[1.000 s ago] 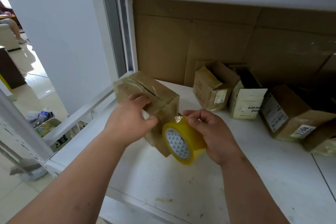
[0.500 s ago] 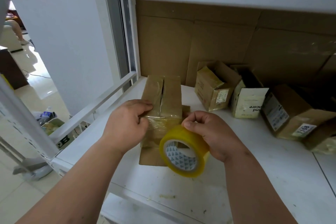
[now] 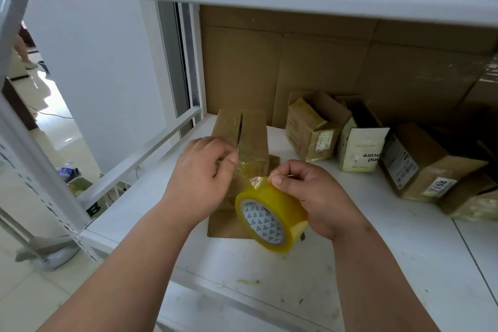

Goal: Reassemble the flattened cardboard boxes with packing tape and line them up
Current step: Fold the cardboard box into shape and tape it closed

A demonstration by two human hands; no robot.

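Box (image 3: 244,140) on white shelf (image 3: 377,250), long axis and open flap seam running away from the person — left hand (image 3: 200,188) nearer, fingers curled on its near top, apparently pinching tape. Right hand (image 3: 315,198) grips tape roll (image 3: 269,219) just beside.

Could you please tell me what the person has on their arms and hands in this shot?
Nothing is worn as far as the view shows: both forearms are bare with no sleeves in view. The left hand and right hand have no gloves, and no rings, watch or bracelets show.
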